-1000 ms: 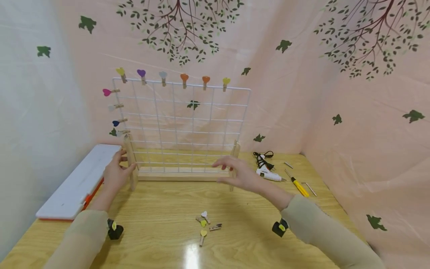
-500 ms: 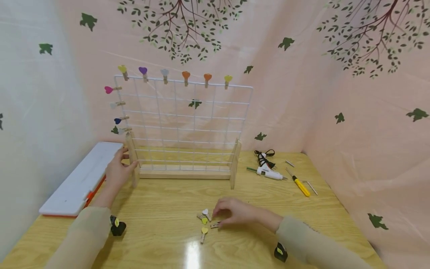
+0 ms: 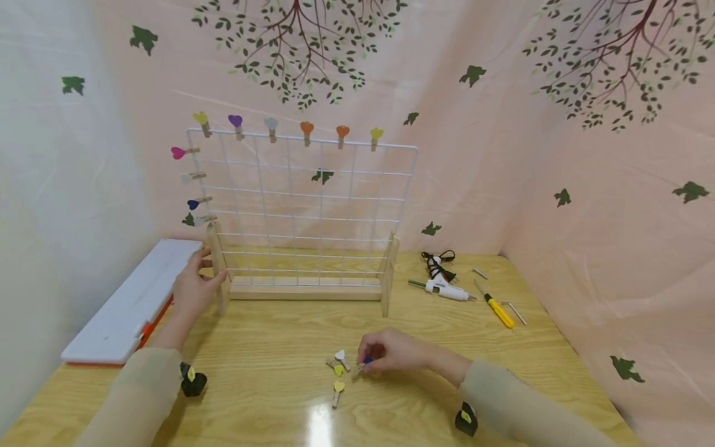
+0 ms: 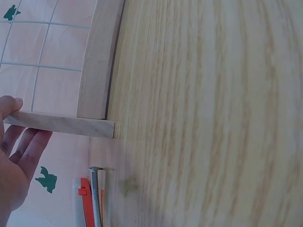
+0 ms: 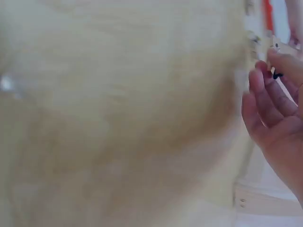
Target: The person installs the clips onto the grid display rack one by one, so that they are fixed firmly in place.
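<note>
My left hand (image 3: 193, 285) grips the left wooden upright (image 4: 57, 124) of a stand, thumb on one side and fingers on the other. A white wire grid (image 3: 321, 198) rises from that stand, with small heart-topped clothespins along its top and left edges. Over the table, my right hand (image 3: 393, 351) pinches a wooden clothespin with a blue heart (image 3: 367, 360) between thumb and fingertips. Close to its left lie a clothespin with a white heart (image 3: 340, 356) and two with yellow hearts, the lower yellow-heart clothespin (image 3: 338, 387) set slightly apart.
A white glue gun (image 3: 447, 290) with its black cord stands right of the stand. Beyond it lie a yellow screwdriver (image 3: 499, 311), a hex key (image 3: 517, 313) and a small metal rod (image 3: 480, 274). On the left is a flat white case (image 3: 128, 304) with an orange edge.
My right hand has come down from the stand's right side to the loose clothespins and picked up the blue-heart one. My left hand stays on the upright.
</note>
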Available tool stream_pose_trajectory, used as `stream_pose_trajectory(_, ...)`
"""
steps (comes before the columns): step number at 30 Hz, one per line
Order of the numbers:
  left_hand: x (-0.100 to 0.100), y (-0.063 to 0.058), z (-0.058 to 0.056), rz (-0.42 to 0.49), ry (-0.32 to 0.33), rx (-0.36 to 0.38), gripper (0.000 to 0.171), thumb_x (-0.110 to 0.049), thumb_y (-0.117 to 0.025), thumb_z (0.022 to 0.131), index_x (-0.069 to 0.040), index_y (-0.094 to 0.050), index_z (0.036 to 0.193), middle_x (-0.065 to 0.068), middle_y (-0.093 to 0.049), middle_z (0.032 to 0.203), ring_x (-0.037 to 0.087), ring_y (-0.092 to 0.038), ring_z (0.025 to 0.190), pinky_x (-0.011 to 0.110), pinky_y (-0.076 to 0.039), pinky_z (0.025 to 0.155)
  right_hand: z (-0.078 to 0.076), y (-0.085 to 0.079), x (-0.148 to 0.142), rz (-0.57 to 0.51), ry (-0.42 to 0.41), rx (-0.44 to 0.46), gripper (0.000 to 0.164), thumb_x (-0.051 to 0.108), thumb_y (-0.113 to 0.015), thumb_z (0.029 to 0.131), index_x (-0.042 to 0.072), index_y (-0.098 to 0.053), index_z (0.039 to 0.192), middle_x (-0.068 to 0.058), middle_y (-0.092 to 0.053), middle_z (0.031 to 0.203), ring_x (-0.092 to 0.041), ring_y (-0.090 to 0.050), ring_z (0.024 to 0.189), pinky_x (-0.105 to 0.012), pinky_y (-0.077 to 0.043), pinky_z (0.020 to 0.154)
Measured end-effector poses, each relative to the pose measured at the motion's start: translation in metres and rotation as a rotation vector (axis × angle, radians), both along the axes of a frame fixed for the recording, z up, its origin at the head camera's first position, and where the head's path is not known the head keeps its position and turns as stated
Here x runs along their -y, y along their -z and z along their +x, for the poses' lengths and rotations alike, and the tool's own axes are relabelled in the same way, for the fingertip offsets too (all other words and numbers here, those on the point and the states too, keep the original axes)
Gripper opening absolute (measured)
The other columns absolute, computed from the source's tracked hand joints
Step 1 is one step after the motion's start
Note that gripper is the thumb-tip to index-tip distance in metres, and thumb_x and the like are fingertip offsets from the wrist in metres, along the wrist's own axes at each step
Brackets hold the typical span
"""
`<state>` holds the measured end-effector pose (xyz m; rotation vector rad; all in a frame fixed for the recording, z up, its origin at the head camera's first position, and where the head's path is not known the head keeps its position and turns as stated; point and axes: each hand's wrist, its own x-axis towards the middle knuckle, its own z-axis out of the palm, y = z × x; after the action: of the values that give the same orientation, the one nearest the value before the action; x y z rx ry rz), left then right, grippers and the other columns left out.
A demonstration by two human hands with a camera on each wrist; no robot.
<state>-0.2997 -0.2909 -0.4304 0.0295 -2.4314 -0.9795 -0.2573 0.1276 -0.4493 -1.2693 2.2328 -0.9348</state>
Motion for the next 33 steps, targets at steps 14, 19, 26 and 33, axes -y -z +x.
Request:
stream_pose_trajectory(14,-0.001,0.003,0.008,0.008,-0.011,0.015,0.055,-0.021,-0.064,0.082,-0.005,-0.04,0.129,0.024,-0.059,0.104,0.036,-0.06,0.07,0.046,-0.047,0.063,-0.02,-0.131,-0.015,-0.109,0.278,-0.027,0.019,0.019,-0.058,0.086,0.009,-0.067,0.099,-0.008,-0.066,0.098,-0.016,-0.063,0.084,-0.025,-0.051,0.073)
stream_pose_trajectory(19,-0.002,0.002,0.012,0.004,-0.021,0.017,0.055,-0.021,-0.064,0.082,-0.004,-0.04,0.129,0.024,-0.059,0.104,0.036,-0.061,0.07,0.046,-0.047,0.063,-0.03,-0.192,-0.018,-0.156,0.32,-0.091,0.018,0.012,-0.062,0.083,0.005,-0.066,0.099,-0.01,-0.064,0.101,-0.012,-0.062,0.087,-0.024,-0.05,0.075)
stream_pose_trajectory(26,-0.003,0.001,0.011,-0.003,-0.017,0.009,0.055,-0.021,-0.064,0.082,-0.003,-0.04,0.129,0.025,-0.058,0.105,0.036,-0.06,0.07,0.047,-0.047,0.064,-0.05,-0.268,-0.024,-0.298,0.422,-0.298,0.014,0.008,-0.062,0.082,0.001,-0.067,0.093,-0.005,-0.064,0.098,-0.01,-0.059,0.088,-0.02,-0.049,0.076)
stream_pose_trajectory(33,-0.006,0.001,0.011,-0.001,-0.026,0.011,0.055,-0.022,-0.064,0.082,-0.003,-0.04,0.128,0.025,-0.058,0.104,0.035,-0.06,0.07,0.046,-0.047,0.063,-0.068,-0.316,-0.027,-0.223,0.59,-0.58,0.021,0.019,-0.057,0.086,0.01,-0.067,0.103,0.0,-0.064,0.098,-0.008,-0.055,0.077,-0.017,-0.045,0.067)
